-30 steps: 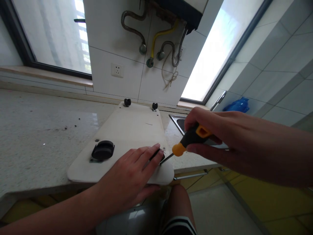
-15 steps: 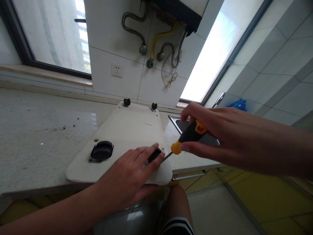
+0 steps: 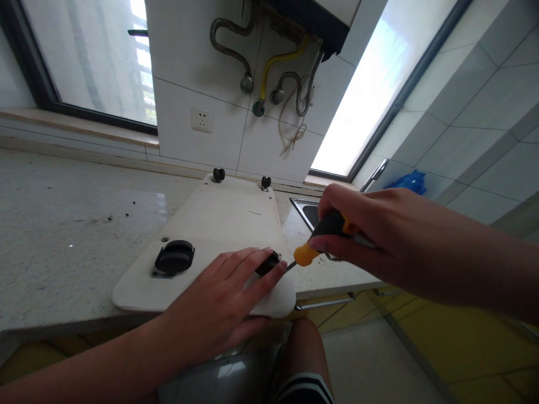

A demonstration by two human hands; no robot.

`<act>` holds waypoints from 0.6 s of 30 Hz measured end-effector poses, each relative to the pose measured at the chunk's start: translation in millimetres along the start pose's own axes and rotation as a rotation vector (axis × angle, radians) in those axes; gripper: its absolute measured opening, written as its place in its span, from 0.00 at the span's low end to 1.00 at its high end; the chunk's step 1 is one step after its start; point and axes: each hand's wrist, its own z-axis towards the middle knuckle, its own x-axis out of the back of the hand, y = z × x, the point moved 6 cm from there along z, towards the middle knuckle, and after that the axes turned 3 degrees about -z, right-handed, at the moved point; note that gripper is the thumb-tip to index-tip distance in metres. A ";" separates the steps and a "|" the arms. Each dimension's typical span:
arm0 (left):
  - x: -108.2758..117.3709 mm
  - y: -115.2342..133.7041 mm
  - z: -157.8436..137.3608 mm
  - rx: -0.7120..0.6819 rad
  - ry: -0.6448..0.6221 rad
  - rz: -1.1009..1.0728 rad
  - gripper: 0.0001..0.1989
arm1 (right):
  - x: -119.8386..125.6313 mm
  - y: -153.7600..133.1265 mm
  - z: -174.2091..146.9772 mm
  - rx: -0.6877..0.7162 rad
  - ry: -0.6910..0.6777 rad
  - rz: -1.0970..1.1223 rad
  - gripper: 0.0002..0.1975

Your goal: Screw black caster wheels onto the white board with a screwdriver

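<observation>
A white board lies on the counter, with black caster wheels at its corners. One caster is at the near left; two small-looking ones, a far left caster and a far right caster, stand at the back. My left hand rests on the board and its fingers hold the near right caster, partly covering it. In my right hand is a screwdriver with a black and yellow handle, gripped tightly. Its shaft slants down to that caster's base; the tip is hidden behind my left fingers.
A sink with a faucet is at the right, near a blue object. Small dark bits lie on the speckled counter. A drawer handle sits below the edge. Hoses hang on the wall.
My right hand has turned slightly on the screwdriver, and the handle and shaft have shifted a little. My left hand stays on the caster, almost unmoved.
</observation>
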 end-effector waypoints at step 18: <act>-13.7 -12.6 -3.1 0.160 -0.089 -0.247 0.57 | -6.3 -3.5 2.9 -0.003 -0.144 0.136 0.18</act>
